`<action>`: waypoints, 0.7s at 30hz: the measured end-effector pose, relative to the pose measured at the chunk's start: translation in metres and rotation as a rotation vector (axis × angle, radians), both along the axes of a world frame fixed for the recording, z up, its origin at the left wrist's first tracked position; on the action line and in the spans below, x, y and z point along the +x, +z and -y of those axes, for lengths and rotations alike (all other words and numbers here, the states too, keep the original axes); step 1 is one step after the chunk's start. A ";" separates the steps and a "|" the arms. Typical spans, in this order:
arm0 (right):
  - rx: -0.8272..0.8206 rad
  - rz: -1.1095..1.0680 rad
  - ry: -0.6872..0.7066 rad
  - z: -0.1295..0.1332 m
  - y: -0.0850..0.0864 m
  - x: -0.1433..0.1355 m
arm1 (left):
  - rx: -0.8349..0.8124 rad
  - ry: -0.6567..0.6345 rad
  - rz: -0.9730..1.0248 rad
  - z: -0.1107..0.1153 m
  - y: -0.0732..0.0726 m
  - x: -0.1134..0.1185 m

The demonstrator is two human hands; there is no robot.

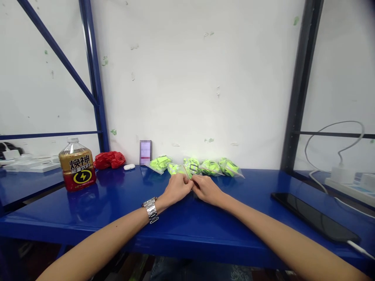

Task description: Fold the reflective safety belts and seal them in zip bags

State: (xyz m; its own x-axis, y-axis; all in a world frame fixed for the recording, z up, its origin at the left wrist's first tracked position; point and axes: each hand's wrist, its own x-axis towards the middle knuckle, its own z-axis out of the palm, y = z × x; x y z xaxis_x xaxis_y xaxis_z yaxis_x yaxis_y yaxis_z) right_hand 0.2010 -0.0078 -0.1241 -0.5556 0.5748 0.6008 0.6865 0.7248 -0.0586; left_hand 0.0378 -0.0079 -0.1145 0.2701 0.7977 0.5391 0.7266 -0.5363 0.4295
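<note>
My left hand (177,187), with a silver watch (151,210) on its wrist, and my right hand (207,190) meet over the middle of the blue table. Both pinch the edge of a clear plastic bag (177,169) with yellow-green material inside; the lower part of that bag is hidden by my hands. Behind and beside it, against the wall, lie more such bags: one on the left (160,163), one just behind (191,164), and two on the right (210,167) (230,167).
On the blue table (117,203) stand a large drink bottle (77,166), a red plastic bag (109,159), a white case (129,167) and an upright phone (145,152). A black phone (315,216) with a cable lies right, near a power strip (351,189).
</note>
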 end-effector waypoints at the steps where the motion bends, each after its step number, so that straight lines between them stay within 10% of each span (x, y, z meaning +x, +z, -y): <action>1: 0.000 -0.002 0.007 0.000 0.000 -0.001 | 0.005 0.006 0.009 -0.001 -0.001 0.001; 13: -0.086 -0.193 -0.412 -0.014 0.016 0.022 | 0.204 0.154 -0.226 0.005 -0.004 -0.002; 21: -0.153 -0.182 -0.419 -0.010 0.017 0.037 | 0.351 -0.058 -0.416 0.013 -0.005 -0.004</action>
